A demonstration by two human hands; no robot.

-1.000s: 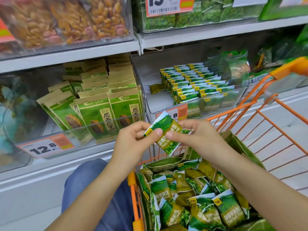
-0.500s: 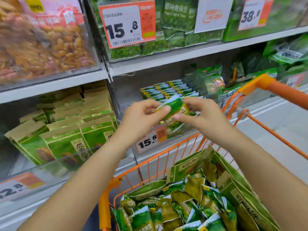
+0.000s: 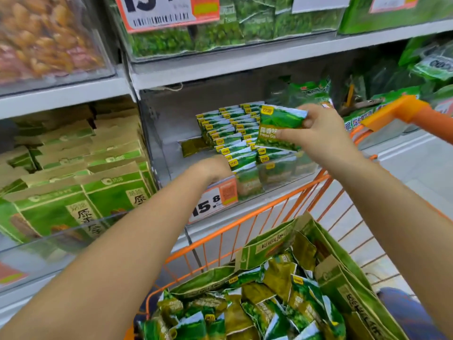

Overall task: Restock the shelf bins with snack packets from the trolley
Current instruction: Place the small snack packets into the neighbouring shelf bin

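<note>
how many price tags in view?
4, some cropped: top shelf left, middle, right; pea bin front. An orange corner bottom left may be a fifth.

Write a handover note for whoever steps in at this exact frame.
Right hand: pinches one green pea packet above the clear bin.
Left hand: at the bin's front edge; fingers hidden, grip unclear.
Done: rows of packets already stand in the bin.
Left: set the held packet in, then keep moving the loose packets from the orange trolley.
</note>
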